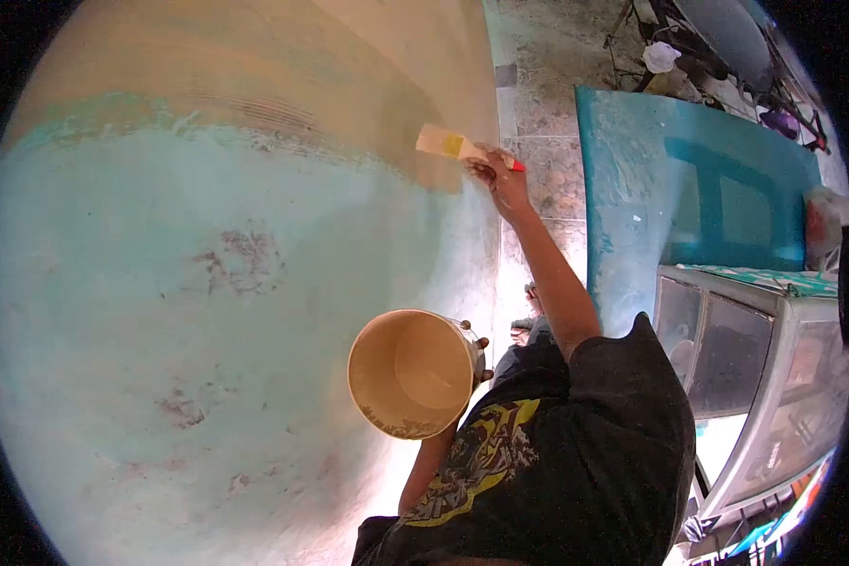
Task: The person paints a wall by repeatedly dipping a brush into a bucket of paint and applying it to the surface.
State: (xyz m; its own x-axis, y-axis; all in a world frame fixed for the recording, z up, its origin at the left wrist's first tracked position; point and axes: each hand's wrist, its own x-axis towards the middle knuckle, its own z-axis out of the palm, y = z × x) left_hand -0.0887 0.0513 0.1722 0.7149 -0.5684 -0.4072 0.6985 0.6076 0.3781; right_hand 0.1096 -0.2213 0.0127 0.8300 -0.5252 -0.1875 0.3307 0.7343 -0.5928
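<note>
My right hand [503, 179] is closed around the handle of a paintbrush [436, 141], whose wide, paint-coated bristles are against or close to the wall; contact cannot be told. A yellow band and a red handle end show on it. Against my body, my left hand [484, 361] supports a paint bucket [410, 373]; only some fingertips show at its side, the rest hidden behind it. Tan paint coats the bucket's inside. The wall [208, 349] is pale turquoise with dark scuffed patches, and tan paint covers its far part, ending in a ragged edge near the brush.
Right of the wall runs a stained tiled floor [549, 108], with my feet partly visible. Further right stand a teal panel [632, 189] and a glass-fronted cabinet [774, 368] with a patterned cloth on top. A white object [661, 57] lies among clutter at the far right.
</note>
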